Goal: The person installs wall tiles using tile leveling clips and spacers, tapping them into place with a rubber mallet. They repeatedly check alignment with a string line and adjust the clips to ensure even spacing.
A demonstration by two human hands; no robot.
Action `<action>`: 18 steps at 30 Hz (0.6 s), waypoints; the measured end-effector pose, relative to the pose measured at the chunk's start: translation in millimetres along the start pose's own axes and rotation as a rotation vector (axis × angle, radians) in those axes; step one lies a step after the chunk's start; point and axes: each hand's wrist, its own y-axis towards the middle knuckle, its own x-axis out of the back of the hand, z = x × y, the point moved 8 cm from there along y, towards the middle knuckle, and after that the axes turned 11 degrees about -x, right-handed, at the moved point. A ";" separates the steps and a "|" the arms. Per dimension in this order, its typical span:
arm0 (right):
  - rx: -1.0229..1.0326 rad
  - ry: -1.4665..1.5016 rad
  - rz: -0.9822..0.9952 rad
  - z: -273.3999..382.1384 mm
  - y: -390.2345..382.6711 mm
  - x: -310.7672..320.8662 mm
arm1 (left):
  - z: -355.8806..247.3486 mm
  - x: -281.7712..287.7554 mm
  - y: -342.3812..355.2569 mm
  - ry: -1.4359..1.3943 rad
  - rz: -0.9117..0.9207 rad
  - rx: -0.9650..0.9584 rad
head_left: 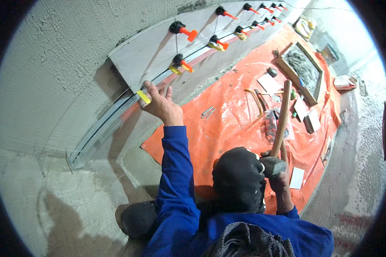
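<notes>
My left hand (164,107) reaches up to the lower near corner of a grey wall tile (133,70), fingers apart, some fingertips against its edge. Right beside those fingers, a yellow wedge (143,97) sits under the tile, above a metal rail (101,126). Lower right, my right hand (280,181) is closed around the dark head of a mallet (283,115), whose wooden handle points upward. Black knobs with orange-red stems, tile levelers (183,31), stud the tile joints in two rows. More yellow wedges (218,46) sit along the lower tile edge.
An orange tarp (193,141) covers the floor to the right. On it lie a wooden-framed tray (315,98) of grey mortar, a plastic bag of small parts (276,126), white tile pieces (297,177) and hand tools. A bucket (329,55) and sacks (345,82) stand beyond.
</notes>
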 end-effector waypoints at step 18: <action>0.109 -0.195 0.207 32.8 17.3 -24.5 | -0.6 -3.9 -1.4 0.044 -0.023 -0.030</action>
